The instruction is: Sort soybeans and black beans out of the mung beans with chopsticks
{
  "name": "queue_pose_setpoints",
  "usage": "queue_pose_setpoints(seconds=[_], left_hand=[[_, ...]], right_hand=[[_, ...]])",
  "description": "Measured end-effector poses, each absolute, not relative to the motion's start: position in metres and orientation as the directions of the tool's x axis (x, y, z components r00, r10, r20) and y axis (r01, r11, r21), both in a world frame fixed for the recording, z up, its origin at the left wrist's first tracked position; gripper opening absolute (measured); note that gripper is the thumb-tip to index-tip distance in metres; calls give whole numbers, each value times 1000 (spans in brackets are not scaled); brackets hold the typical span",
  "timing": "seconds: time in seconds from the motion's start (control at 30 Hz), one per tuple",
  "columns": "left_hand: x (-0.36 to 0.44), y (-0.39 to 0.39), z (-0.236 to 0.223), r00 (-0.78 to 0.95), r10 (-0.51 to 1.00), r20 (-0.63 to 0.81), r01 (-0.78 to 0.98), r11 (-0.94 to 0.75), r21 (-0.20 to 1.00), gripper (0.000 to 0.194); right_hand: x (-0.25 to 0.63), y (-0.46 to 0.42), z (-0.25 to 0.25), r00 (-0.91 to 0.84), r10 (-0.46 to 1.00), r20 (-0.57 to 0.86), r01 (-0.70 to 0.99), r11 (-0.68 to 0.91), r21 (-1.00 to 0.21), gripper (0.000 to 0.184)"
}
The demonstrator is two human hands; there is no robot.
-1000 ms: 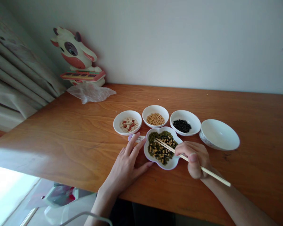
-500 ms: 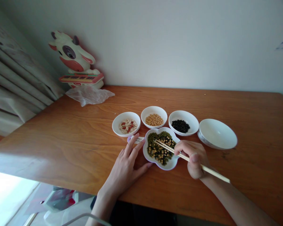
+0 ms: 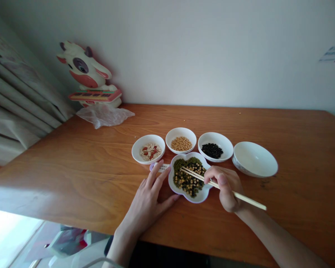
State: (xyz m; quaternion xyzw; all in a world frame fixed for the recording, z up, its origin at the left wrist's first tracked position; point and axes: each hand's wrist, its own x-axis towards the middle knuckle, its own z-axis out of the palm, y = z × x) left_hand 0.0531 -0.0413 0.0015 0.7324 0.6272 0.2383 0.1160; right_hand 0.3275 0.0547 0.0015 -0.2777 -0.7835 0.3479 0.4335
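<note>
My right hand (image 3: pixel 226 186) grips a pair of wooden chopsticks (image 3: pixel 247 200), their tips down among the mixed beans (image 3: pixel 188 180) in a flower-shaped dish (image 3: pixel 201 196). Green, yellow and black beans lie together in that dish. My left hand (image 3: pixel 149 195) rests on the left side of the dish, fingers spread, thumb near its lower rim and fingertips at the labelled handle (image 3: pixel 162 168). Behind stand a bowl of pale and reddish seeds or nuts (image 3: pixel 150 151), a bowl of yellow beans (image 3: pixel 181 143), a bowl of black beans (image 3: pixel 212 150) and a white bowl with nothing in it (image 3: pixel 254 158).
On the wooden table (image 3: pixel 80 178), a cow-shaped toy keyboard (image 3: pixel 93 93) stands against the wall at the back left. A crumpled plastic bag (image 3: pixel 104 116) lies before it. Grey curtains (image 3: pixel 19 100) hang at the left. Below the table edge is a container (image 3: pixel 69 242).
The chopstick tips have shifted slightly left and down in the view, still among the beans. The left hand keeps its place at the dish. The whole view has moved a little.
</note>
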Motion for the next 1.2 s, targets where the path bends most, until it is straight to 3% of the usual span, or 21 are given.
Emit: queue_pose_setpoints(seconds=[0.23,0.63,1.2], left_hand=[[52,-41,-1,101,976,195,854,-185,485,80],[53,-41,4,103,968,228,853,-203,480,79],[54,-42,5,102,971,218,865,-195,462,80]], right_hand=[[328,55,2,-465,739,488,120,599,-792,63],[328,55,1,-460,736,497,117,605,-787,45],[330,57,-3,-434,637,637,54,724,-688,41]])
